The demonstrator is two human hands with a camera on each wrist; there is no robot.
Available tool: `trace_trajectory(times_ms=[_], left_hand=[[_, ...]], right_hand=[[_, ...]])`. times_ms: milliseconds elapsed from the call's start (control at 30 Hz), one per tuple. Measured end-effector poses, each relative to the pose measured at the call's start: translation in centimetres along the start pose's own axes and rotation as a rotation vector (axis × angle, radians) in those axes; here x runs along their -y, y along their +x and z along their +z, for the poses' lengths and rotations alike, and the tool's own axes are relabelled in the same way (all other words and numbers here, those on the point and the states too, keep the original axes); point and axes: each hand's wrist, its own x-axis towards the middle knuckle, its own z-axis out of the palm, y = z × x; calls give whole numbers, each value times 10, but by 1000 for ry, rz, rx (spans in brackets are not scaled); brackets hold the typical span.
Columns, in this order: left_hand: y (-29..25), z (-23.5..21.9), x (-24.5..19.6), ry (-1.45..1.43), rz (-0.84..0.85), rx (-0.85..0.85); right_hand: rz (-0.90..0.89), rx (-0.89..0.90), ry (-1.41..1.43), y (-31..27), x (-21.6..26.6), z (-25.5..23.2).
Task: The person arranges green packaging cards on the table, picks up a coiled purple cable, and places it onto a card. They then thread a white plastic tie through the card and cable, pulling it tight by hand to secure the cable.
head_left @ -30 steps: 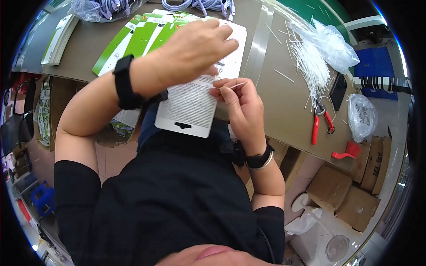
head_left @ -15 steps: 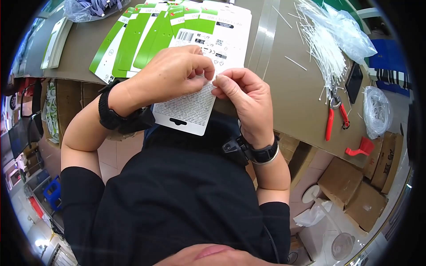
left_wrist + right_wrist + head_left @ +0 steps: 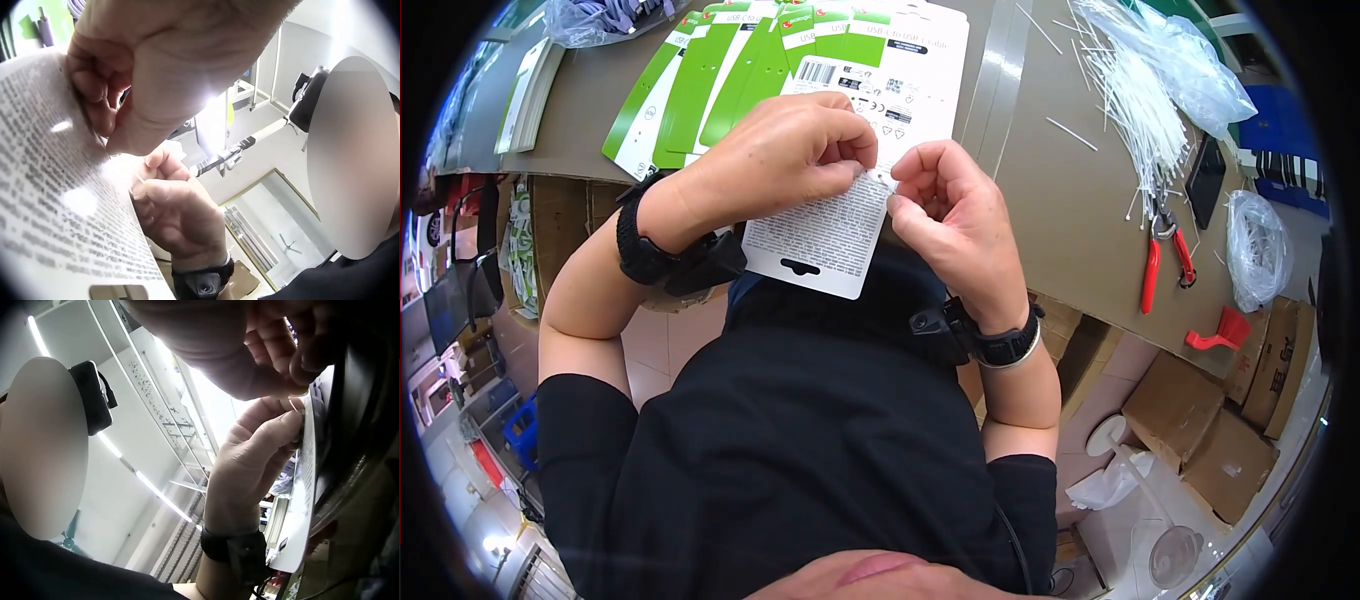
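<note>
A white printed blister card with a hang slot tilts toward me at the table's front edge. My left hand lies over its upper part, thumb and forefinger pinching a thin white cable tie at the card's right edge. From the right, my right hand meets it there, its thumb and curled fingers round the other part of the tie. In the right wrist view the tie shows as a short bent strip by the left fingertips. Most of it is hidden by fingers.
Green-and-white cards overlap behind the hands, with a card stack to the left. Bagged purple cables lie at the back. On the right are loose cable ties, red-handled cutters, a phone and a red brush.
My left hand has come down and in from above the cards to the card's edge. The right hand's thumb and forefinger have spread apart a little at the tie. The view has shifted slightly.
</note>
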Motion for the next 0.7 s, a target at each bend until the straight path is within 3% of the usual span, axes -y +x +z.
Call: trace_trajectory(times_ms=[333,700], left_hand=[[1,4,2,13,-9,-32],[3,14,14,16,69,-80]], right_hand=[[-88,-91,-222,2,-4,5],[-36,-86,-143,1,9,20]])
